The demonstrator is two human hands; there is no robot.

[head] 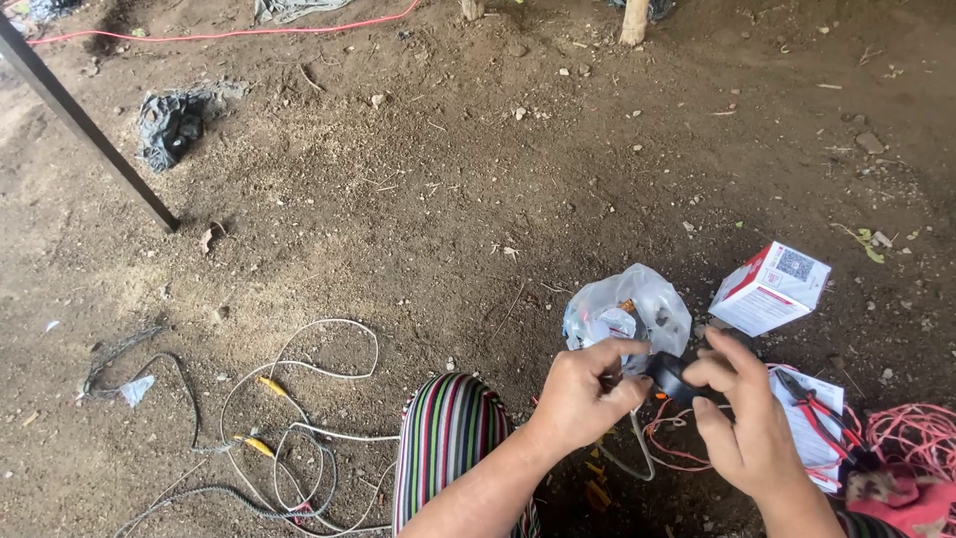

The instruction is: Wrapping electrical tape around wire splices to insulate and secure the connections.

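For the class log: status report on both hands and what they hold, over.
Left hand and right hand both pinch small black part. Clear plastic bag just behind. Red pliers right. Nothing blocking.

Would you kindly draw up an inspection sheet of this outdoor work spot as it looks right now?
Surface: bare dirt ground, strewn with small stones and twigs.
Job's things: small black part held between both hands; clear plastic bag just behind it.
Clutter: red-and-white box; red-handled pliers lying on a paper sheet; crumpled black plastic.
Grippers: left hand and right hand both pinch the black part.
Cables: white cable with yellow plugs; red wire coiled; red cord far off.
Surroundings: slanted dark metal pole; striped cloth over the knee.
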